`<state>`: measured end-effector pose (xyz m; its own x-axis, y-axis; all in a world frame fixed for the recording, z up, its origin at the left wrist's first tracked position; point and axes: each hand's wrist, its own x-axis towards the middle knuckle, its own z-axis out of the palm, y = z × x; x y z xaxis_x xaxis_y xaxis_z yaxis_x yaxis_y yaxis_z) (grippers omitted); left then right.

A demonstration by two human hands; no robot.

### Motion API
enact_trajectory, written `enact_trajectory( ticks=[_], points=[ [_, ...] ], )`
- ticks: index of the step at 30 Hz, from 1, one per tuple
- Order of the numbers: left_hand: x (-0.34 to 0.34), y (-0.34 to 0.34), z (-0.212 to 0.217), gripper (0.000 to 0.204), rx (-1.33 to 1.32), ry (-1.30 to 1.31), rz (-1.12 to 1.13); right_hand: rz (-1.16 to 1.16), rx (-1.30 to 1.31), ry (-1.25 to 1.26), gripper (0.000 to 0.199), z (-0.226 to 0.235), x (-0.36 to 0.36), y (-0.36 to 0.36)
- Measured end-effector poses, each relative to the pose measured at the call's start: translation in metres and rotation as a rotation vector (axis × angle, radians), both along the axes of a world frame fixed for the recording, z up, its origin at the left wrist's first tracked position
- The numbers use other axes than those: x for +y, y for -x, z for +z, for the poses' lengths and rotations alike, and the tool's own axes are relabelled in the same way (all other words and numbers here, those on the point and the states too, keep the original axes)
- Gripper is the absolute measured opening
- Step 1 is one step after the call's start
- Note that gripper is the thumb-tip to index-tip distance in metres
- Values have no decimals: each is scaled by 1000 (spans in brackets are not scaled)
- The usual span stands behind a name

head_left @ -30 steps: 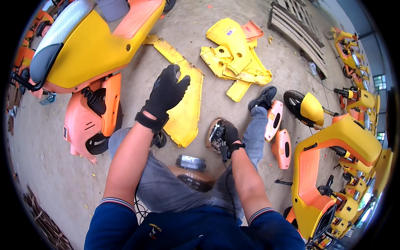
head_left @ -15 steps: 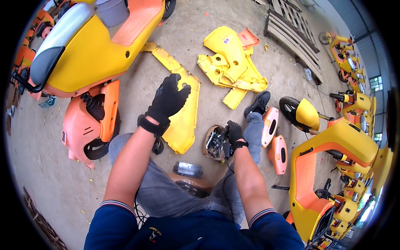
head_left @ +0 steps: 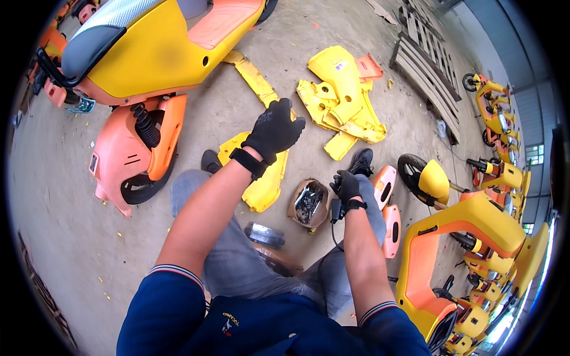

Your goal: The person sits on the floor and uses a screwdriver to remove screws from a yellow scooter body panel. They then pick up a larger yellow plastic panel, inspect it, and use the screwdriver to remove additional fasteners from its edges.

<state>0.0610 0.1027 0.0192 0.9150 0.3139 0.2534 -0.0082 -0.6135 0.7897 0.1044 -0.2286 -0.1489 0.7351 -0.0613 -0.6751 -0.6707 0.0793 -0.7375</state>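
My left hand (head_left: 275, 132), in a black glove with a black wrist band, is raised over the long yellow panel (head_left: 267, 184). Its fingers are curled in, and whatever they may hold is hidden. Gloved in black too, my right hand (head_left: 345, 186) is closed just right of an open cardboard box (head_left: 321, 219) filled with small metal parts (head_left: 309, 202). Anything inside its grip is too small to make out. A small black device (head_left: 337, 210) with a cable hangs by that wrist. A clear plastic case (head_left: 265, 235) lies between my legs.
A yellow and orange scooter (head_left: 148, 59) stands at the left, above a pink shell with a wheel (head_left: 119, 169). Yellow body panels (head_left: 344, 101) lie ahead. Two pink oval covers (head_left: 391, 228) lie beside my right leg. Another scooter (head_left: 421, 261) and wooden pallets (head_left: 424, 89) are at the right.
My left hand has moved right across the long yellow panel. My right hand has shifted from the cardboard box's edge to a spot apart from it. The whole view has also shifted.
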Motion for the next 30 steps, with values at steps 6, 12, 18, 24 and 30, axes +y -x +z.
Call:
enact_trajectory(
  ticks=[6,12,18,24,30],
  points=[
    [-1,3,-11,47,-26,-61,-84,42,19,61,18,-27,4,-11],
    [-14,10,-7,49,-43,-121,-172,-71,137,28,22,-72,-17,-16],
    [-14,8,1,45,103,-67,-180,581,-246,556,8,-93,-54,-36],
    [-15,10,14,47,241,-114,-136,934,-478,928,11,-113,-49,-63],
    [-16,7,13,52,332,-201,-147,1411,-531,1414,26,-187,-67,-98]
  ],
)
